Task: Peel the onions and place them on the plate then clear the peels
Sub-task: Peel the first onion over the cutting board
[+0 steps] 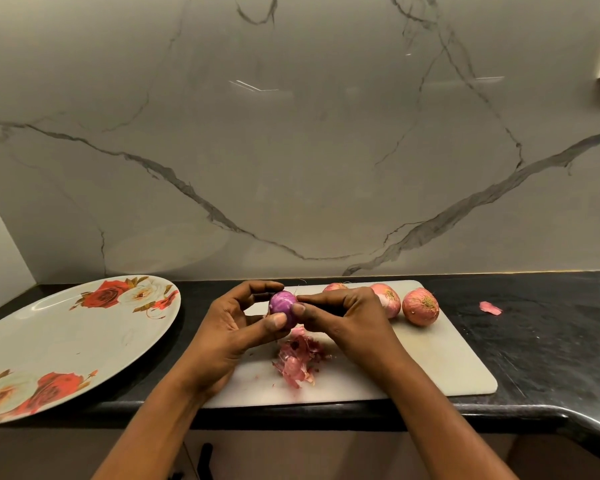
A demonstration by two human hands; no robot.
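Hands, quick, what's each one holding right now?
Left hand: grips the purple onion, fingers curled round it.
Right hand: pinches the same onion at its side.

Black counter [551, 341]: plate [66, 334], board [430, 358], peel scrap [490, 308].

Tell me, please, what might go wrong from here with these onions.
1. The left hand and right hand pinch the peeled onion above the board; it could slip and roll away.
2. The plate lies close to the front edge of the counter, so a nudge might tip it.
3. One stray peel lies off the board and could be missed when clearing.
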